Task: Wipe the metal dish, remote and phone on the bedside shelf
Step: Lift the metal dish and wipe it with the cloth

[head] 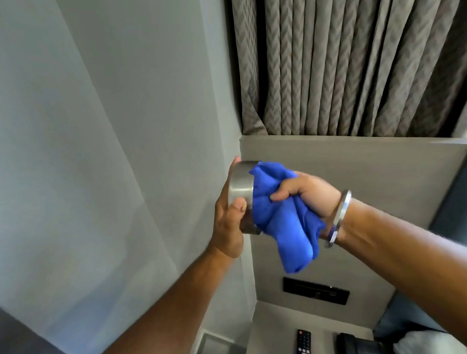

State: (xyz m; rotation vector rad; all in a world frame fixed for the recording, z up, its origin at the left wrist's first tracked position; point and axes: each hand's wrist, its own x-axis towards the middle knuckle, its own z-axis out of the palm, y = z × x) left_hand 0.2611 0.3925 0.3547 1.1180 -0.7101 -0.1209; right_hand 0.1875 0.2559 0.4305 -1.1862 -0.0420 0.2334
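My left hand (pixel 229 221) holds a round metal dish (pixel 240 186) up in the air, tipped on its side, fingers behind it and thumb on its rim. My right hand (pixel 307 194) grips a bunched blue cloth (pixel 282 220) pressed into the dish's open side; a metal bangle sits on that wrist. Far below on the bedside shelf (pixel 276 335) lies a black remote (pixel 303 349), and to its right a dark desk phone (pixel 359 348), partly hidden by my right forearm.
A grey wall fills the left. Patterned curtains (pixel 357 46) hang behind the grey headboard panel (pixel 356 168). A black switch panel (pixel 316 290) is set into it above the shelf. A white pillow corner (pixel 414 345) shows at the bottom right.
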